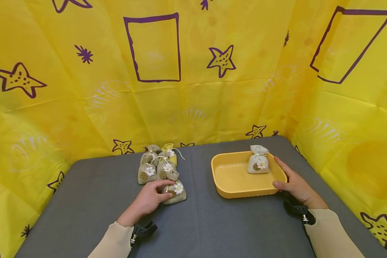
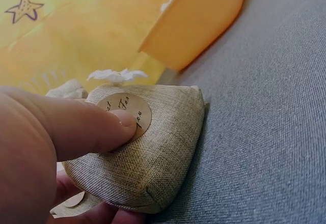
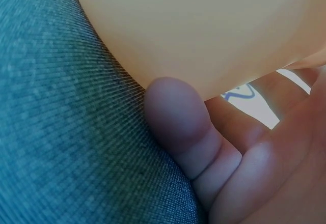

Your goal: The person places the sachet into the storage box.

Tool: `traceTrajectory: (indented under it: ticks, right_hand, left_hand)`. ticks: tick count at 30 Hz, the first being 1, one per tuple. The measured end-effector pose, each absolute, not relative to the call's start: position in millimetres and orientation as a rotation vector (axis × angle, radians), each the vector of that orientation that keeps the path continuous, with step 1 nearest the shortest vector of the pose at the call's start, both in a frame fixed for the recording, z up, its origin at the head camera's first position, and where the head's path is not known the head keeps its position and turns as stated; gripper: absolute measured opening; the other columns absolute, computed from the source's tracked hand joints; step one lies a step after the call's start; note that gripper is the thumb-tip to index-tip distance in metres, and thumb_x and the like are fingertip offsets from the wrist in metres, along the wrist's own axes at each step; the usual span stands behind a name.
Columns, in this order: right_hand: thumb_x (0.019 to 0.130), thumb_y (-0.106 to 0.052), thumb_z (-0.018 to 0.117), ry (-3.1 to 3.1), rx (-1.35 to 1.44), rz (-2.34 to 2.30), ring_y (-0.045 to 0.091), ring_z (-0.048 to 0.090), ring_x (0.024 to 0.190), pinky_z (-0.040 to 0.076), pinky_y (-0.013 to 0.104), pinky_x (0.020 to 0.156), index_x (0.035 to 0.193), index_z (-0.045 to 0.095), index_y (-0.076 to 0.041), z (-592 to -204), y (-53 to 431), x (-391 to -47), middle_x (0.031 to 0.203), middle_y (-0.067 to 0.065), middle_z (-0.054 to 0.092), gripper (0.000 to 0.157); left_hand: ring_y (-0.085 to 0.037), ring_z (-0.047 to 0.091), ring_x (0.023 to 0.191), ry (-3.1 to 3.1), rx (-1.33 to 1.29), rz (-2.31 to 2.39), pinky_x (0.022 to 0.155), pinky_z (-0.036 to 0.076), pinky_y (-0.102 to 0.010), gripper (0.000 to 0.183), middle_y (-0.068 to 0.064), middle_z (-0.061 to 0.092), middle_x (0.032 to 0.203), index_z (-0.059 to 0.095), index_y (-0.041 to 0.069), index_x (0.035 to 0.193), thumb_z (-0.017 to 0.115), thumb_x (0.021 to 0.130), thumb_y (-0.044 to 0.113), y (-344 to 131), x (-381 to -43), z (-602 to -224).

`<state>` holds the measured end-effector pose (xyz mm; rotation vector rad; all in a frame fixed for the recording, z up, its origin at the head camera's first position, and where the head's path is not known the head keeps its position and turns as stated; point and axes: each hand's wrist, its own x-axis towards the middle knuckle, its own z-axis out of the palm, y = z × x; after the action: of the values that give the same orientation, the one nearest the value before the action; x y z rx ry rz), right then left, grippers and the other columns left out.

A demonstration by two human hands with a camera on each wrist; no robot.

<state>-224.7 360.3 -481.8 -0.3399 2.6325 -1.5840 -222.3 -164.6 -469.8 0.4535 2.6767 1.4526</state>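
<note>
The left hand (image 1: 148, 197) pinches a beige bag (image 1: 178, 197) in a thumb-and-finger grip, on the desk (image 1: 193, 229) at the near end of several other bags (image 1: 146, 179). The right hand (image 1: 298, 187), its grip wider, holds the right end of a yellow tray (image 1: 230, 175), where a white bag (image 1: 259, 170) stands toward the far right corner.
</note>
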Motion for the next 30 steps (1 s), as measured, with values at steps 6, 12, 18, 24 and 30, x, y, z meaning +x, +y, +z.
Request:
traceTrajectory:
  ticks: [6,12,18,24,30]
  right_hand:
    - [0.092,-0.026,0.07,2.634,-0.344,-1.577,0.037,0.043,0.112,0.053,0.033,0.07,0.162,0.011,-0.024,-482.4,360.0,-225.3,0.159,0.023,0.018,0.091]
    - [0.093,-0.025,0.069,2.642,-0.361,-1.574,0.036,0.043,0.112,0.052,0.032,0.07,0.162,0.012,-0.024,-481.2,360.0,-225.4,0.159,0.022,0.018,0.09]
    - [0.093,-0.024,0.069,2.648,-0.359,-1.563,0.037,0.043,0.112,0.052,0.031,0.071,0.162,0.012,-0.024,-481.5,360.8,-224.6,0.159,0.023,0.018,0.09]
    - [0.092,-0.024,0.068,2.634,-0.342,-1.573,0.037,0.041,0.115,0.052,0.031,0.072,0.162,0.011,-0.025,-481.1,360.9,-224.7,0.16,0.022,0.016,0.09]
    - [0.092,-0.025,0.068,2.626,-0.334,-1.565,0.037,0.038,0.121,0.05,0.027,0.079,0.162,0.01,-0.024,-479.9,360.7,-224.3,0.162,0.022,0.013,0.092]
  left_hand:
    - [-0.017,0.055,0.073,2.549,0.345,1.618,0.06,0.046,-0.027,0.033,-0.006,0.068,0.1,0.075,0.01,0.111,0.083,0.08,0.006,-166.0,-221.9,-467.9]
    - [-0.018,0.06,0.081,2.327,0.18,1.906,0.065,0.052,-0.028,0.038,-0.012,0.065,0.109,0.07,-0.001,0.118,0.079,0.081,-0.001,-167.3,-224.0,-463.9]
    - [-0.018,0.063,0.081,2.166,0.108,2.016,0.066,0.055,-0.033,0.043,-0.014,0.059,0.112,0.061,-0.004,0.13,0.074,0.088,0.0,-168.9,-223.6,-461.4]
    - [-0.018,0.061,0.073,2.11,0.101,2.042,0.061,0.055,-0.035,0.045,-0.013,0.056,0.115,0.059,-0.004,0.132,0.073,0.089,0.001,-169.8,-223.6,-459.9]
    - [-0.019,0.062,0.069,2.174,0.08,2.08,0.059,0.056,-0.035,0.042,-0.013,0.06,0.106,0.064,-0.002,0.127,0.075,0.086,-0.002,-164.4,-226.4,-459.0]
